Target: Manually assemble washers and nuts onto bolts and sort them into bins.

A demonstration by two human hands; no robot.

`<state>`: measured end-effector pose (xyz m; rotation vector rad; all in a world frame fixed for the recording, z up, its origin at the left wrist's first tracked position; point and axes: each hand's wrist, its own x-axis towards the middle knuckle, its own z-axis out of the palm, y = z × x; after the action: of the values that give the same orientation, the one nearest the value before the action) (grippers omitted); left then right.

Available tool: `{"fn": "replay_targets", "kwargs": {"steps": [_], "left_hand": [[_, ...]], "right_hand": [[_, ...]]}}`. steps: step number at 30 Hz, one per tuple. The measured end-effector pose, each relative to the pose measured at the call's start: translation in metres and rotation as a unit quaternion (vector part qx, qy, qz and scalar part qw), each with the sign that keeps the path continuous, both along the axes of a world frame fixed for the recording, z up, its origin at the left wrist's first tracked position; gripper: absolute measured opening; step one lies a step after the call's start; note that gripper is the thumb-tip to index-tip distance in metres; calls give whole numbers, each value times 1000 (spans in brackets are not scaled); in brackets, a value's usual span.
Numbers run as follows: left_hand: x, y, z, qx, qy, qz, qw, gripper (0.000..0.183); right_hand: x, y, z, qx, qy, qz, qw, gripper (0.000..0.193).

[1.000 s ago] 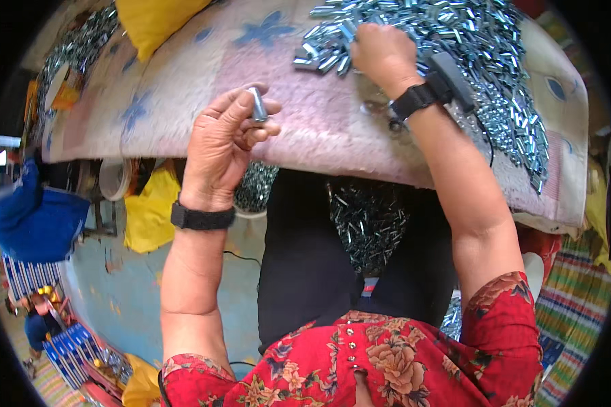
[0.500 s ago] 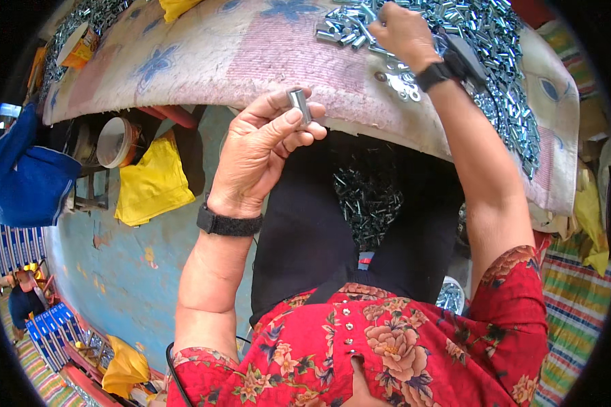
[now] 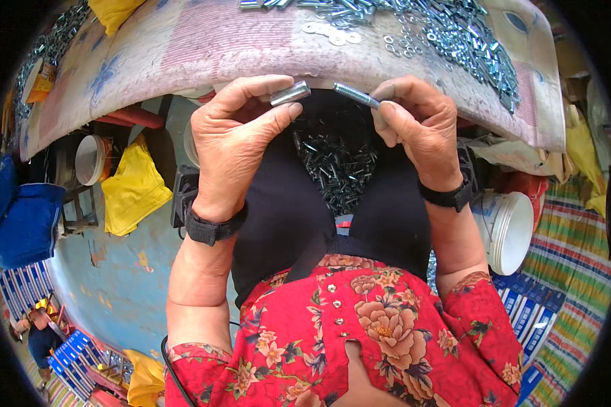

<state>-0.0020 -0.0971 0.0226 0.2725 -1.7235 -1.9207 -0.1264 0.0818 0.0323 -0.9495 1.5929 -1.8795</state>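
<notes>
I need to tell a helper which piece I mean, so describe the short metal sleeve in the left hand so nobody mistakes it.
Start at the patterned table edge, then drop to the left hand just below it. The sleeve is pinched at its fingertips: a short, smooth, silvery tube, unlike the slimmer threaded bolt in the right hand.

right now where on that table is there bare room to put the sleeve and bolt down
The pink patterned cloth is bare in front of the left hand, between the yellow bag at the far left and the loose washers. The right side is crowded: the heap of metal sleeves and bolts runs from the far edge almost to the near edge, past the right hand.
</notes>
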Motion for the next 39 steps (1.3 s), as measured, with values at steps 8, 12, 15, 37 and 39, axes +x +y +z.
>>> {"fn": "replay_targets", "kwargs": {"steps": [8,12,15,37,39], "left_hand": [[-3,20,8,-154,14,15,988,26],[-4,33,11,-69,-32,-9,997,26],[-7,39,9,-44,-56,-45,996,29],[-14,76,-28,306,-82,-77,945,27],[-8,80,-40,334,-107,-103,931,27]], "right_hand": [[11,20,-8,12,14,-19,1000,9],[15,24,-10,-20,-25,-30,999,9],[16,25,-11,-40,-41,-34,998,9],[37,19,-30,45,335,-133,932,19],[31,18,-36,68,373,-144,914,33]]}}
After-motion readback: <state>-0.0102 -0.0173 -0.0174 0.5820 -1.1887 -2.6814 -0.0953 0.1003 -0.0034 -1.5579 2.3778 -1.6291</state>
